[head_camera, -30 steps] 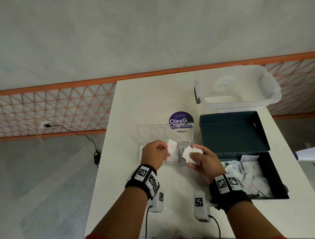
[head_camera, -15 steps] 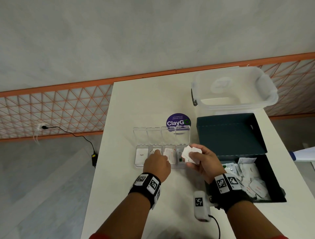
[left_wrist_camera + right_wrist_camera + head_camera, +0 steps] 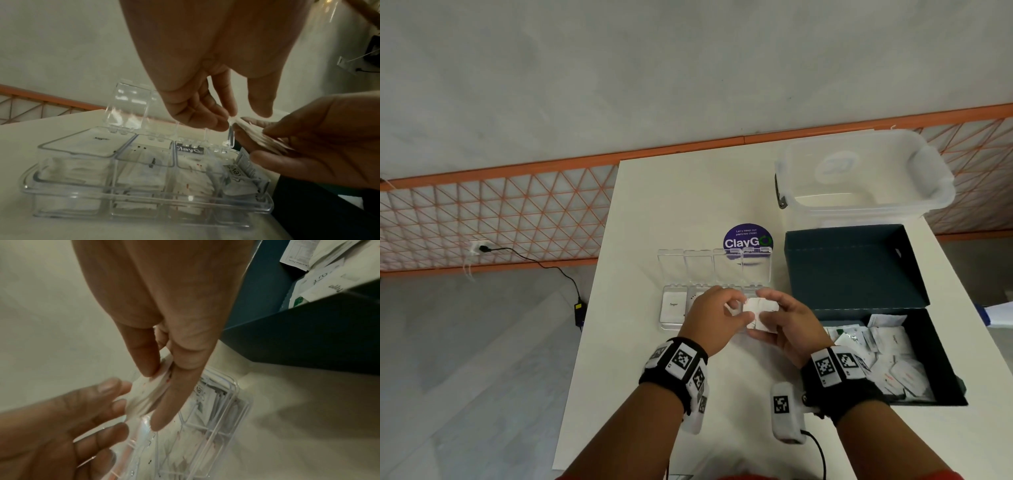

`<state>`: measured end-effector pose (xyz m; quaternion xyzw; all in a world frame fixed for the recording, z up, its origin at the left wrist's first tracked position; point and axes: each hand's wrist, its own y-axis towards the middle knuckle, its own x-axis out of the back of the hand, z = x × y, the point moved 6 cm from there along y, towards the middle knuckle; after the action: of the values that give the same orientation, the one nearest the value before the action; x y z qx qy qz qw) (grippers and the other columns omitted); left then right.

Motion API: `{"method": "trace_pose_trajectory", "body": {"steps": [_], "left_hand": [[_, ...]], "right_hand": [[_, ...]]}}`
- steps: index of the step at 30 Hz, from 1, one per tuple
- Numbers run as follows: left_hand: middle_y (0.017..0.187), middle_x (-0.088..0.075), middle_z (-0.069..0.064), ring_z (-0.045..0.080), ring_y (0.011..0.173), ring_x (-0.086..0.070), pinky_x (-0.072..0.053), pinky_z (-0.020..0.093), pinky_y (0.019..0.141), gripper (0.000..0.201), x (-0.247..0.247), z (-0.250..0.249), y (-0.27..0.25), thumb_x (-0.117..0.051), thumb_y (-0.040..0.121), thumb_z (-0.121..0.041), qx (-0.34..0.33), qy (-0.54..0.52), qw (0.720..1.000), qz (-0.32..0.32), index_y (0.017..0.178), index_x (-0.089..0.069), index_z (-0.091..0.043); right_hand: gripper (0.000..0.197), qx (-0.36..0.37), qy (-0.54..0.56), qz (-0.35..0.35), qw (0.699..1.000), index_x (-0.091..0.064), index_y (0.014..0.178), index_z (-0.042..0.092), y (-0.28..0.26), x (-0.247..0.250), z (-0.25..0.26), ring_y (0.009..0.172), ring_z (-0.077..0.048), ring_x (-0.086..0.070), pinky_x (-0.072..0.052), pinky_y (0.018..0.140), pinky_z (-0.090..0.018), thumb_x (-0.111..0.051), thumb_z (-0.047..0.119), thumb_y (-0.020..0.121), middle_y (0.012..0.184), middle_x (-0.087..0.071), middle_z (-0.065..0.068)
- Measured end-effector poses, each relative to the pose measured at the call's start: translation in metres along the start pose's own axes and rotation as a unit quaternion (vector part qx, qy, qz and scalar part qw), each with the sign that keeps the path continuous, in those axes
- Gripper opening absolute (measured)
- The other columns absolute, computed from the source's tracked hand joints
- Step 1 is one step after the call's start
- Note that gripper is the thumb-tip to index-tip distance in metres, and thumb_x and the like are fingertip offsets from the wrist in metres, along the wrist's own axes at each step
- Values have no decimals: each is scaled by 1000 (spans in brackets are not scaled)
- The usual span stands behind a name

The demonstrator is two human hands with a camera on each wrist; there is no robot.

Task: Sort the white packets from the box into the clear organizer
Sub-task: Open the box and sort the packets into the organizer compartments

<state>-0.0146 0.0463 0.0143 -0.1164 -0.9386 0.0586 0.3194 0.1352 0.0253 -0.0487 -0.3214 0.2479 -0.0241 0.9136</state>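
A small stack of white packets sits above the clear organizer, clamped between the right hand's thumb and fingers. The left hand pinches the stack's top edge, a grip the left wrist view shows clearly and the head view blurs. The wrist views show packets in all 4 organizer compartments, lids raised. More packets fill the dark box on the table, behind it a clear tub.

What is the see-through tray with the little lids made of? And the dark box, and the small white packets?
Organizer: probably hard clear plastic, glossy, with bright glints on its edges. Dark box: looks like matte cardboard with a folded lid. White packets: likely paper; they look thin and creased.
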Motion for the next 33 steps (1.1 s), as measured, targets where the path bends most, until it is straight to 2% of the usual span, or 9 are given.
{"method": "trace_pose_trajectory", "body": {"steps": [5, 9, 14, 18, 20, 22, 26, 30, 33], "left_hand": [[86, -61, -5, -2, 63, -55, -46, 12, 68, 35, 4, 7, 1, -73, 81, -11, 29, -88, 996, 6, 108, -68, -31], [71, -59, -10, 2, 59, -59, -51, 16, 65, 39, 7, 9, -1, -62, 86, -3, 51, -148, 988, 20, 115, -69, -28], [74, -70, -6, 6, 57, -66, -50, 16, 54, 26, 8, 10, -4, -58, 88, -6, 82, -148, 986, -3, 86, -69, -30], [79, -73, -5, 9, 69, -69, -52, 18, 59, 12, 7, 12, -4, -67, 84, -13, 85, -128, 988, -11, 77, -66, -23], [79, -70, -11, 0, 69, -63, -47, 12, 63, 13, 8, 12, -3, -76, 79, -18, 77, -115, 990, -6, 80, -66, -26], [82, -67, -11, -3, 68, -59, -48, 13, 69, 22, 7, 10, -2, -80, 76, -17, 71, -122, 990, 7, 87, -66, -29], [81, -68, -6, 0, 62, -63, -52, 19, 64, 27, 8, 6, 0, -73, 82, -7, 73, -164, 984, 6, 90, -68, -33], [93, -66, 7, 7, 62, -64, -53, 21, 58, 33, 13, 6, 1, -66, 84, -1, 80, -194, 977, -20, 99, -67, -30], [100, -66, 1, 9, 62, -66, -54, 22, 59, 41, 16, 9, 3, -63, 83, 2, 82, -202, 975, -30, 105, -67, -33]], "right_hand": [[49, -9, 33, 38, 999, -73, 108, 8, -6, -7, 0, 92, -37, -72, -60, 72, -48, -41, -22, 84, 114, -67, -22], [43, 0, 25, 28, 999, -69, 110, 7, -8, -2, 0, 94, -36, -73, -61, 70, -41, -48, -20, 85, 109, -69, -21], [35, 11, -10, 8, 1000, -69, 109, 12, -11, 1, 3, 86, -27, -74, -61, 65, -36, -59, -14, 87, 102, -74, -12], [34, 20, -24, -2, 1000, -67, 107, 12, -12, 3, 6, 82, -22, -74, -61, 62, -32, -59, -14, 87, 101, -74, -10], [35, 23, -35, -1, 999, -66, 107, 12, -12, 3, 8, 79, -21, -74, -61, 62, -32, -59, -15, 86, 99, -74, -9], [35, 24, -43, 5, 999, -66, 107, 12, -13, 1, 8, 78, -21, -74, -61, 62, -33, -60, -15, 86, 93, -76, -6], [38, 26, -49, 11, 998, -65, 106, 13, -12, -1, 10, 80, -22, -75, -59, 60, -31, -62, -17, 83, 89, -77, -3], [40, 24, -56, 2, 998, -66, 107, 16, -11, 1, 10, 82, -21, -75, -58, 59, -29, -65, -15, 82, 92, -77, -2], [40, 25, -53, -11, 998, -67, 107, 17, -10, 4, 12, 83, -20, -75, -58, 60, -30, -65, -15, 82, 93, -77, -1]]}}
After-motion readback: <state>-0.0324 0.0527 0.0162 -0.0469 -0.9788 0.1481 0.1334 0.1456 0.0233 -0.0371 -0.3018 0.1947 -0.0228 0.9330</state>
